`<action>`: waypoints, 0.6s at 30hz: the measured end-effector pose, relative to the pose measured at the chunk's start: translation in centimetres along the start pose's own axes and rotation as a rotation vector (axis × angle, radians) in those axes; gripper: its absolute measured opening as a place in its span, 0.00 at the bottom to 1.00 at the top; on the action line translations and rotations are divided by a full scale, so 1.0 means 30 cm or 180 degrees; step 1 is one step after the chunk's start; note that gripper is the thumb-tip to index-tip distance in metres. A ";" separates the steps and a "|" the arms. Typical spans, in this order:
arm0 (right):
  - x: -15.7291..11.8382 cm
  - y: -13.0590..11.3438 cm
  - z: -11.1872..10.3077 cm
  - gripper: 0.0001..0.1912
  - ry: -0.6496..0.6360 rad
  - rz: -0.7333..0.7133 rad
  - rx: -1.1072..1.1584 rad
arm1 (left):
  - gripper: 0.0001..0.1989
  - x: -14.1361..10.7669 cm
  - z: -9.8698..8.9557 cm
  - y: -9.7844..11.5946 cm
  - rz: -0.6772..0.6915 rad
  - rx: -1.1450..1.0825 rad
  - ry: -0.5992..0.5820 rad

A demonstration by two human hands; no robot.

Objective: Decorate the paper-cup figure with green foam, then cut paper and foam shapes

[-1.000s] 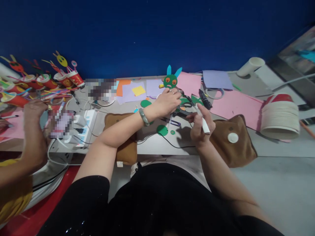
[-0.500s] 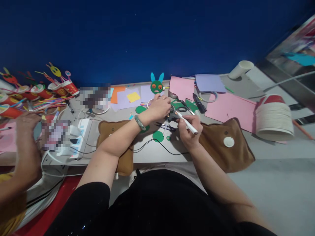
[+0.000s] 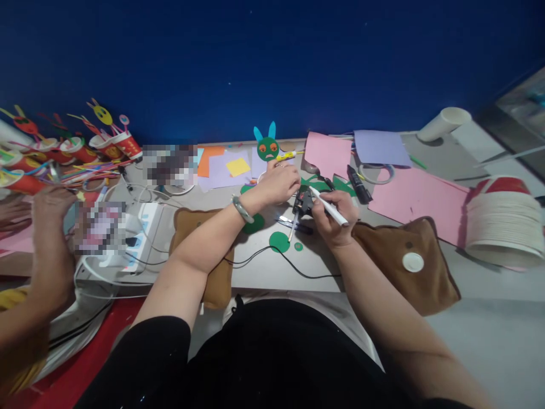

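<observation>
White marker (image 3: 332, 208) | in our right hand (image 3: 337, 218), fingers clamped round it, over the table (image 3: 253, 274) | should be light, stiff, perhaps slippery; we best grip mid-barrel | left hand (image 3: 279, 184): fingers' state we cannot tell

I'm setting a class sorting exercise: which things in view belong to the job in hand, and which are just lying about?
Likely in the job:
white-barrelled pen, in the right hand
round green paper face with blue ears, near the left hand

Seemingly lying about:
brown fabric cushion bearing a white disc
white cylindrical tube
yellow paper piece
</observation>
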State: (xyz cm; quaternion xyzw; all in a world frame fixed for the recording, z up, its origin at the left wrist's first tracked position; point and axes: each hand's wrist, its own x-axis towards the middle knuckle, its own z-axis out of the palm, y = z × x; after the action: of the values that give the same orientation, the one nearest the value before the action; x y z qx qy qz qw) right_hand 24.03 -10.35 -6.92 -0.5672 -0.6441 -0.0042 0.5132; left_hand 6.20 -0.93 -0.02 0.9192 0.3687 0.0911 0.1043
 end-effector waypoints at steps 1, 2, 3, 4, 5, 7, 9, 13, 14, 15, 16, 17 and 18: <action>-0.001 0.003 0.001 0.04 -0.0049 -0.0057 -0.0033 | 0.15 0.001 0.001 -0.002 -0.0015 -0.0023 0.0008; 0.000 0.003 0.002 0.03 -0.0098 -0.0104 -0.0066 | 0.15 0.003 0.002 -0.003 -0.0025 -0.0041 0.0015; 0.001 0.003 0.004 0.03 -0.0142 -0.0138 -0.0093 | 0.16 0.004 0.003 -0.004 -0.0032 -0.0052 0.0021; 0.003 0.002 0.006 0.03 -0.0192 -0.0153 -0.0116 | 0.16 0.005 0.003 -0.004 -0.0032 -0.0056 0.0025; 0.005 0.001 0.009 0.03 -0.0250 -0.0148 -0.0138 | 0.16 0.006 0.002 -0.004 -0.0037 -0.0056 0.0021; 0.008 0.001 0.015 0.04 -0.0348 -0.0118 -0.0195 | 0.17 0.006 0.001 -0.004 -0.0043 -0.0056 0.0001; 0.009 0.002 0.022 0.03 -0.0358 -0.0132 -0.0231 | 0.17 0.006 -0.003 -0.002 -0.0052 -0.0066 -0.0018; 0.008 0.006 0.033 0.03 -0.0317 -0.0179 -0.0280 | 0.18 0.006 -0.009 0.004 -0.0110 -0.0075 -0.0062; 0.008 0.008 0.035 0.03 -0.0295 -0.0190 -0.0270 | 0.17 0.006 -0.010 0.006 -0.0125 -0.0074 -0.0072; 0.008 0.010 0.037 0.03 -0.0271 -0.0207 -0.0234 | 0.17 0.006 -0.011 0.007 -0.0141 -0.0074 -0.0079; 0.009 0.012 0.040 0.03 -0.0235 -0.0234 -0.0179 | 0.17 0.006 -0.011 0.008 -0.0152 -0.0078 -0.0080; 0.009 0.014 0.041 0.03 -0.0209 -0.0264 -0.0122 | 0.16 0.006 -0.012 0.009 -0.0154 -0.0091 -0.0077; 0.009 0.015 0.043 0.04 -0.0197 -0.0293 -0.0073 | 0.16 0.006 -0.012 0.009 -0.0152 -0.0108 -0.0074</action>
State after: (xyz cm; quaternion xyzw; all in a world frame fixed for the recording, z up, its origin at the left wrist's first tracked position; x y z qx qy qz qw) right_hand 23.55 -9.24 -7.62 -0.5426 -0.6850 -0.0176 0.4858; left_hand 6.44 -0.95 0.40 0.9092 0.3877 0.0840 0.1264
